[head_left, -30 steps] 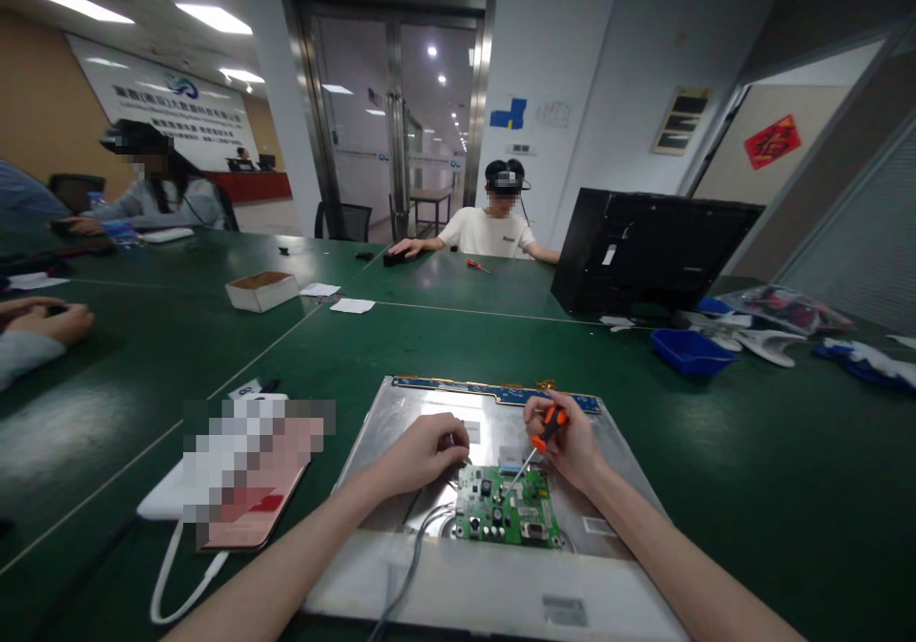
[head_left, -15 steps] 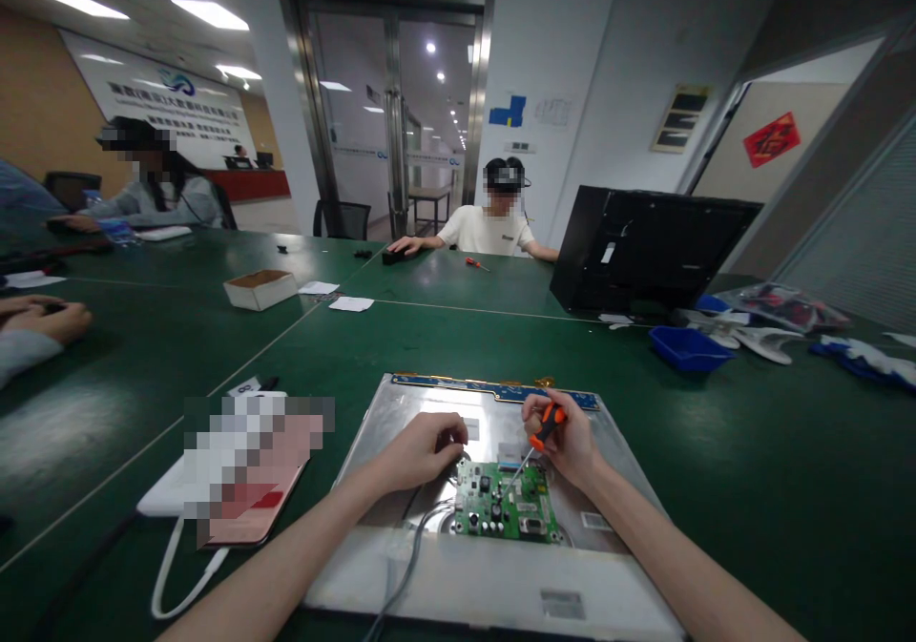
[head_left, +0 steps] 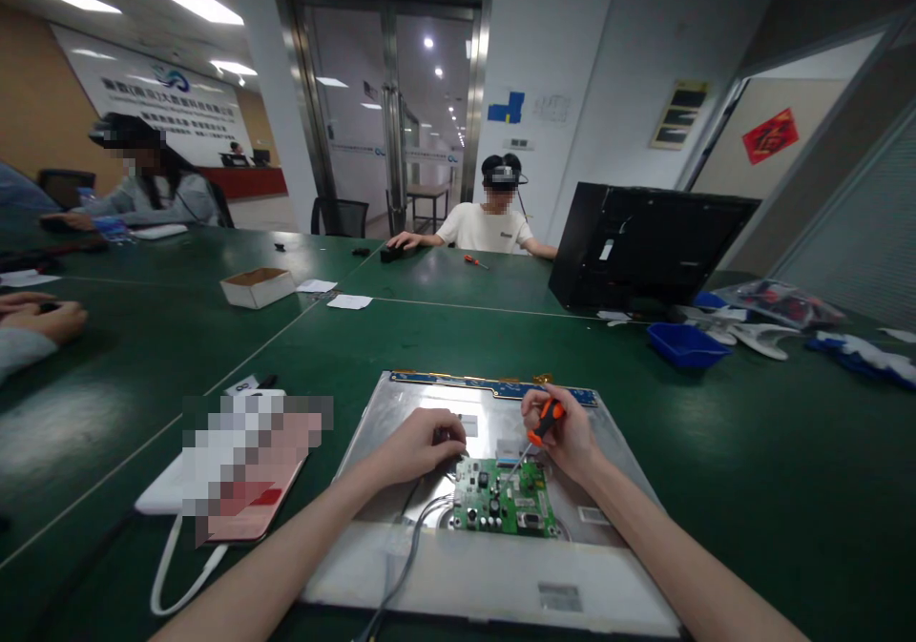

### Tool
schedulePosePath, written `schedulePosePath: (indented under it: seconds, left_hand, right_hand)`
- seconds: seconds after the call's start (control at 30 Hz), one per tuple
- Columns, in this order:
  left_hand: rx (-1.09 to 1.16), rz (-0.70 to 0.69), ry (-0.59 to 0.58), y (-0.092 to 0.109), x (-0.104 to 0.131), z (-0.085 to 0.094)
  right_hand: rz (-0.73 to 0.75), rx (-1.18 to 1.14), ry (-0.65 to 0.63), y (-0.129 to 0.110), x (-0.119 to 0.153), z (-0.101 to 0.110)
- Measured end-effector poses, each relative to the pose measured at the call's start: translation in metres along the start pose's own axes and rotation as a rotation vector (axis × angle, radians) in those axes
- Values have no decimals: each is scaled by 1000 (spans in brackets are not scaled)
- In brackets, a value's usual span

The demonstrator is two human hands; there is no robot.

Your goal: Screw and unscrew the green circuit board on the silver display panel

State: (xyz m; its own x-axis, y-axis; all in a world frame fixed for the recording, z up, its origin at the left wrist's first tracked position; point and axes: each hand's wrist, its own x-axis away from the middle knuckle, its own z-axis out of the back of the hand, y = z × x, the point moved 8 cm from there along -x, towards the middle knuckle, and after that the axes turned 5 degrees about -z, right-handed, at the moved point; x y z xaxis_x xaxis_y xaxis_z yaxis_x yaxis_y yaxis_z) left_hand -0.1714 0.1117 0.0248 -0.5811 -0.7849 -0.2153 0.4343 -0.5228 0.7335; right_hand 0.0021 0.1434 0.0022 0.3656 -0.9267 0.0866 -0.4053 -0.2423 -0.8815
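In the head view a green circuit board (head_left: pixel 505 513) lies on the metal back of a display panel (head_left: pixel 429 570), with grey cables (head_left: pixel 413 556) running off its left side. My right hand (head_left: pixel 572 437) is closed around the orange and black handle of a screwdriver (head_left: pixel 550 423). Its shaft slants down to the left, and the tip is over the middle of the board; whether it touches cannot be made out. My left hand (head_left: pixel 422 446) rests at the board's upper left corner, thumb and fingers curled together. What they hold, if anything, is hidden.
Left of the panel lie a white power bank (head_left: pixel 161 485) and a pinkish phone (head_left: pixel 254 523) with a white cable. Further off are an open box (head_left: pixel 259 291), a blue tray (head_left: pixel 688 346) and a black monitor (head_left: pixel 655 246). People sit across and at the left.
The view has shifted very slightly. Both hands, the screwdriver and the board keep nearly the same places relative to each other.
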Motion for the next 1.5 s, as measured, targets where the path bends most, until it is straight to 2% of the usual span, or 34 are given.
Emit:
schedulePosePath:
  seconds: [0.2, 0.47, 0.67, 0.8, 0.93, 1.0, 1.07, 1.13, 1.2, 1.3, 1.4, 1.5]
  left_hand:
    - [107, 33, -30, -7, 0, -1]
    - [130, 25, -77, -10, 0, -4]
    - [108, -21, -110, -6, 0, -7]
    - [114, -9, -122, -6, 0, -6]
    - [121, -7, -132, -4, 1, -6]
    - [122, -21, -135, -1, 0, -6]
    - [118, -32, -133, 2, 0, -4]
    - [110, -36, -138, 4, 0, -4]
    - [100, -29, -150, 4, 0, -4]
    - [97, -13, -163, 1, 2, -6]
    - [105, -29, -160, -1, 2, -6]
    - [91, -53, -162, -1, 2, -6]
  right_hand:
    - [3, -11, 17, -3, 0, 1]
    - [13, 1, 65, -6, 1, 3]
    - [75, 81, 121, -24, 1, -8]
    - [88, 201, 97, -45, 2, -30]
    - [101, 410, -10, -76, 8, -68]
    - [209, 805, -96, -95, 16, -98]
    - [355, 1084, -151, -109, 26, -125]
    - [484, 1251, -100, -121, 37, -141]
    - [562, 1355, -55, -124, 44, -151]
    - [585, 1423, -107, -116, 49, -156]
    - [562, 1383, -198, -106, 46, -153]
    - [548, 1394, -189, -101, 38, -147]
